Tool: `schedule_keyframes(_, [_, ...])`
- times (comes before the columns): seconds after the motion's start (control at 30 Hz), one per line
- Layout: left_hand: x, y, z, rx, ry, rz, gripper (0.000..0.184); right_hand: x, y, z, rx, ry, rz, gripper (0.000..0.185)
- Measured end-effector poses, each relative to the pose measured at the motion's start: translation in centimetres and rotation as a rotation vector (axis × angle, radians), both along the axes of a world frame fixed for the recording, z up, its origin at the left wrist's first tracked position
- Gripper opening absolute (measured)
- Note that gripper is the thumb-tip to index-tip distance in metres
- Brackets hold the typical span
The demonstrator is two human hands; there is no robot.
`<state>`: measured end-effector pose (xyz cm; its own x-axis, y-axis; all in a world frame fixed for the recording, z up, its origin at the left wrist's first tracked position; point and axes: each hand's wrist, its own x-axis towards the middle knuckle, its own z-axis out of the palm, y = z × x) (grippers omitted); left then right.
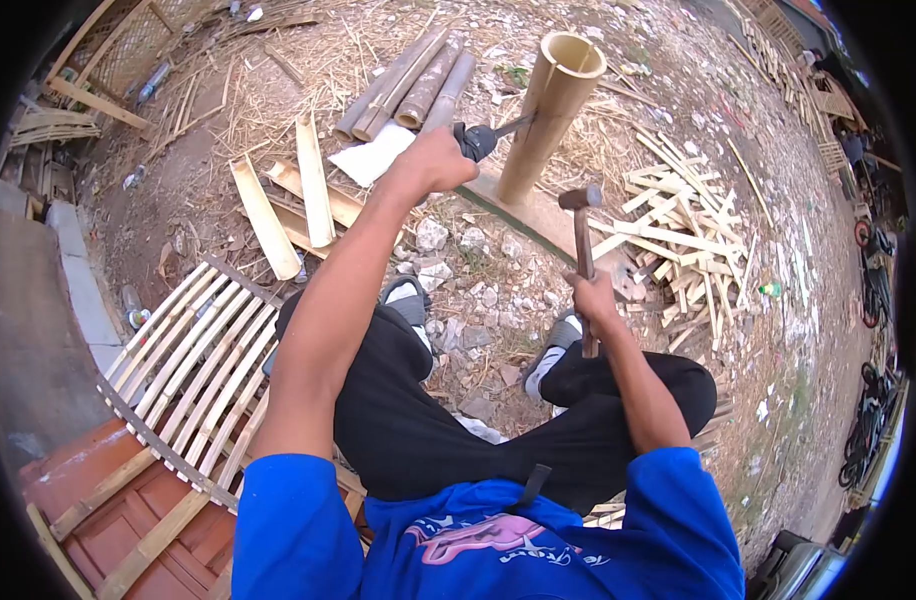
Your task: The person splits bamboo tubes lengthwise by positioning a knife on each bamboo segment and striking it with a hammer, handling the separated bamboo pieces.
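My left hand (436,163) is closed round the dark handle of a blade tool (475,141), whose narrow blade reaches the side of an upright bamboo tube (548,120). The tube stands on a low wooden board (531,215), its open top facing up. My right hand (593,300) is wrapped round the wooden handle of a hammer (582,235). The hammer head is raised, to the right of the tube and apart from it.
Dark bamboo poles (408,85) lie behind my left hand. Split bamboo halves (265,215) and a slatted panel (193,370) are at the left. A pile of bamboo strips (683,230) lies at the right. Stones (433,270) lie between my feet.
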<state>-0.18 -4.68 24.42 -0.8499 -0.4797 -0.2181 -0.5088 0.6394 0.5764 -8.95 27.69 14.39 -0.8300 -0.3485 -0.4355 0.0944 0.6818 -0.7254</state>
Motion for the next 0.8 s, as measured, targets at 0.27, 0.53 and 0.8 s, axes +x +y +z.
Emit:
schedule_keyframes(0.27, [-0.2,2.9,2.4,-0.005,0.004,-0.049,0.039,-0.7,-2.9,8.3,-0.125,0.295,0.114,0.037])
schedule_keyframes(0.53, [0.0,5.0,2.0,-0.076,-0.087,-0.107,0.036,-1.1,-3.7,7.1,-0.008,0.301,0.139,0.029])
schedule_keyframes(0.8, [-0.5,5.3,0.9,-0.038,-0.093,-0.115,0.035,-0.9,-5.0,23.8,-0.528,0.449,0.059,0.026])
